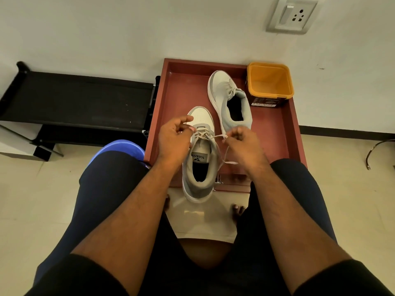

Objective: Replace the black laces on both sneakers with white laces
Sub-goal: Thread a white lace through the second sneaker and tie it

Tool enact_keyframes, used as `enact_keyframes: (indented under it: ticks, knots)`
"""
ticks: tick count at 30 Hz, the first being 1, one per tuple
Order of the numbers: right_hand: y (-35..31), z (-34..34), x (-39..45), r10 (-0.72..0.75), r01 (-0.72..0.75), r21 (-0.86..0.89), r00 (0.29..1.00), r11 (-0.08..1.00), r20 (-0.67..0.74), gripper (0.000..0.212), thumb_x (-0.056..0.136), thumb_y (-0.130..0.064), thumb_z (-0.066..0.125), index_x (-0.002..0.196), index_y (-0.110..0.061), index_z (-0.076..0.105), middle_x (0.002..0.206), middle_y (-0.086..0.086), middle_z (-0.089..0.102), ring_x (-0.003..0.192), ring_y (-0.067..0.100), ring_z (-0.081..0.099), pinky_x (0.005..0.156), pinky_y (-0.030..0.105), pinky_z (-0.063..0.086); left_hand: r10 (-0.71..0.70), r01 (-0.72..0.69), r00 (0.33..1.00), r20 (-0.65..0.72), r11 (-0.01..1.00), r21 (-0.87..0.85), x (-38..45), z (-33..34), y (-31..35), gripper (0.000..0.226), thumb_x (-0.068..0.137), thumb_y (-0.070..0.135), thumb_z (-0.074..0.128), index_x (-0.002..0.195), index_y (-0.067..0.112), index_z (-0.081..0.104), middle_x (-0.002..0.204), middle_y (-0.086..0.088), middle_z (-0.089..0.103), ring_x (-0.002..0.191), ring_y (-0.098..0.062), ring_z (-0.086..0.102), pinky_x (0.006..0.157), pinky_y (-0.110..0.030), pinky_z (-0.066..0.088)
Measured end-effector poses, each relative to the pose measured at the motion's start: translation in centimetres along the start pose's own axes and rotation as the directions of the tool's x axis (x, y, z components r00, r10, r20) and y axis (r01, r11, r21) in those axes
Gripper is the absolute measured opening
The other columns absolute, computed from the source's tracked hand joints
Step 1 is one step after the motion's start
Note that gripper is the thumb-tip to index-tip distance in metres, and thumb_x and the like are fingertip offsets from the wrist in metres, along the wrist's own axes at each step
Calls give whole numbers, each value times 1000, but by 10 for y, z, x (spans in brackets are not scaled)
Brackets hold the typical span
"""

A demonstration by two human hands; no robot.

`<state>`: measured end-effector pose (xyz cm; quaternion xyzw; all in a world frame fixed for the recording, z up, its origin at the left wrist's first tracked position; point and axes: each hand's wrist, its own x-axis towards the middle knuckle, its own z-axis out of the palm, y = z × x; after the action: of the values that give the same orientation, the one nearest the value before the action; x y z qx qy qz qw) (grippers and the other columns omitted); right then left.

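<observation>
Head view: a grey-and-white canvas sneaker (197,165) is seen at the near rim of a reddish-brown wooden tray (275,133), heel overhanging. A white lace (215,137) is pinched by the right hand (241,144); the left hand (173,139) is curled at the eyelets, its grip hidden. A second grey sneaker (228,97), white-laced, is laid beside an orange square plastic tub (269,82). Black laces cannot be made out.

left hand (173,138) over lace (205,135) crossing
</observation>
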<state>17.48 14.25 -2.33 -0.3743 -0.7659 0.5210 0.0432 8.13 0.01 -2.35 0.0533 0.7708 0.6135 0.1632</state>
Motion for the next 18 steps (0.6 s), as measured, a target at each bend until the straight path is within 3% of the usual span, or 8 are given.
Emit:
enact_keyframes:
  ticks: [3, 6, 8, 12, 16, 18]
  knots:
    - [-16, -12, -12, -148, 137, 282, 989, 949, 16, 37, 90, -6, 58, 120, -28, 56, 80, 0, 74, 76, 23, 67, 73, 34, 56, -60, 85, 984, 168, 986, -146, -15, -1, 16, 34, 92, -2, 49, 121, 14, 58, 93, -5, 74, 42, -14, 53, 38, -24, 40]
    - [-28, -15, -23, -277, 192, 537, 957, 822, 82, 29, 95, 4, 48, 118, -5, 63, 92, 8, 73, 84, 15, 67, 74, 19, 53, -123, 222, 926, 355, 942, -252, -25, 4, 19, 42, 92, -5, 41, 128, 16, 47, 105, -6, 73, 39, -19, 51, 38, -25, 39]
    - [-31, -13, -28, -285, 145, 645, 951, 751, 118, 27, 94, 7, 46, 113, -1, 64, 96, 8, 74, 88, 14, 69, 72, 21, 53, -175, 336, 874, 454, 892, -303, -31, 7, 19, 44, 92, -5, 40, 130, 18, 44, 112, -11, 70, 42, -23, 53, 41, -27, 42]
    - [-30, -12, -26, -260, 154, 651, 963, 743, 69, 25, 86, 7, 61, 109, -2, 66, 96, 7, 75, 93, 18, 70, 65, 25, 56, -210, 420, 799, 564, 865, -274, -40, 8, 20, 35, 95, 10, 52, 129, 18, 47, 115, -14, 68, 51, -23, 59, 46, -28, 43]
    - [-29, -16, -20, -191, 204, 616, 978, 761, -88, 20, 82, 2, 69, 98, -9, 70, 85, 0, 76, 80, 10, 70, 64, 18, 53, -214, 256, 810, 546, 967, -1, -40, -3, 23, 28, 90, 18, 66, 115, 7, 61, 93, -8, 74, 48, -14, 51, 45, -22, 34]
    - [-22, -19, -11, -144, 243, 580, 967, 777, -212, 19, 81, -2, 72, 98, -11, 71, 84, 0, 75, 76, 8, 68, 64, 17, 52, -238, 221, 823, 515, 971, 95, -40, -16, 23, 20, 90, 16, 66, 105, 3, 67, 81, -7, 73, 45, -9, 46, 44, -21, 31]
